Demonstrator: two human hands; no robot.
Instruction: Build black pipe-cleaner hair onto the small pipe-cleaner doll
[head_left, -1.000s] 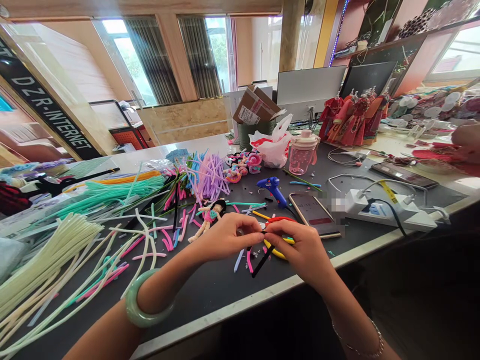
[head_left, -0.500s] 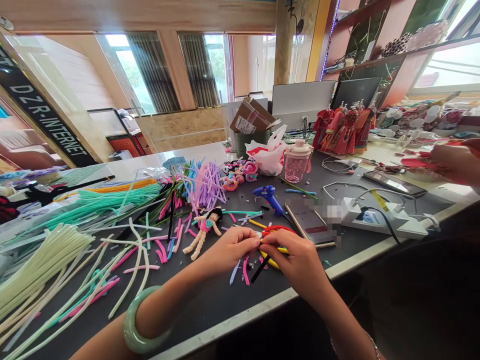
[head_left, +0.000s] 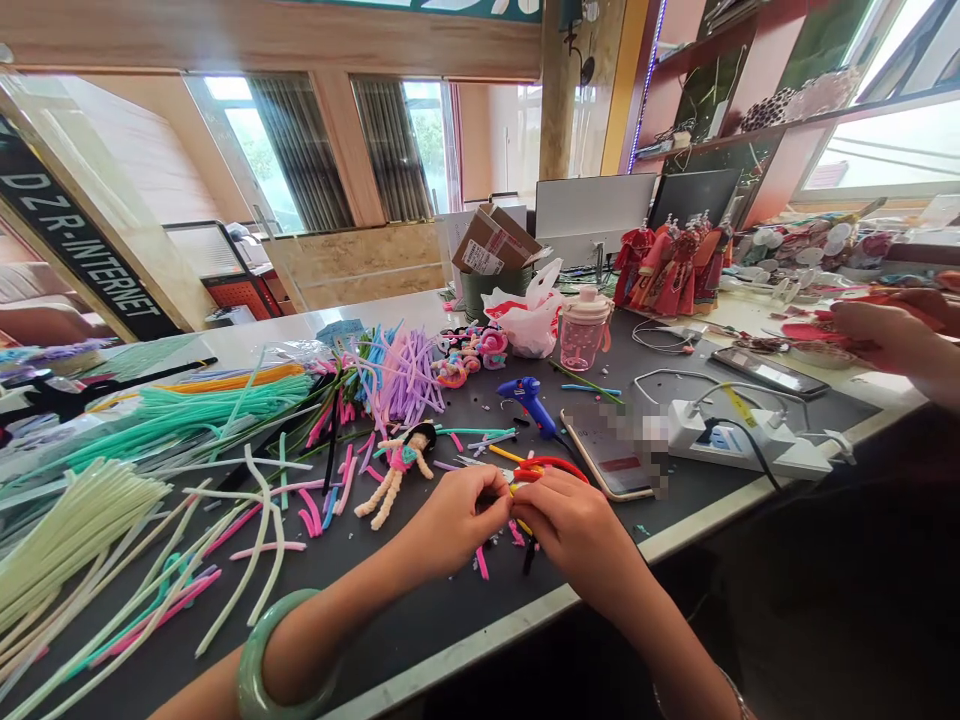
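The left hand point(head_left: 454, 522) and the right hand point(head_left: 576, 530) are close together above the table point(head_left: 420, 625), their fingers curled inward and pinching the red and yellow pipe cleaners point(head_left: 541, 470) between them. The fingers hide the pinched part, so how the pieces join cannot be seen. The red length forms a loop just past the right hand's knuckles.

Directly below the hands lie short offcuts, among them a pink pipe cleaner piece point(head_left: 481, 562) and a black piece point(head_left: 529, 556). Just beyond the left hand lies a finished pipe cleaner doll point(head_left: 397, 470) with black hair and a teal and pink top. A jade bangle point(head_left: 274, 660) circles the left wrist.

Ahead of the hands are a blue hot glue gun point(head_left: 529, 403) and a smartphone point(head_left: 604, 455), partly blurred, with a white power strip point(head_left: 731, 440) further to the right. Farther ahead stand a pink water bottle point(head_left: 583, 330) and a white plastic bag point(head_left: 529, 322). To the left of the hands spread bundles of lilac point(head_left: 405, 375), mint green point(head_left: 217, 400) and pale green pipe cleaners point(head_left: 67, 540). Far to the right, a co-worker's hand point(head_left: 885, 335) holds something red.
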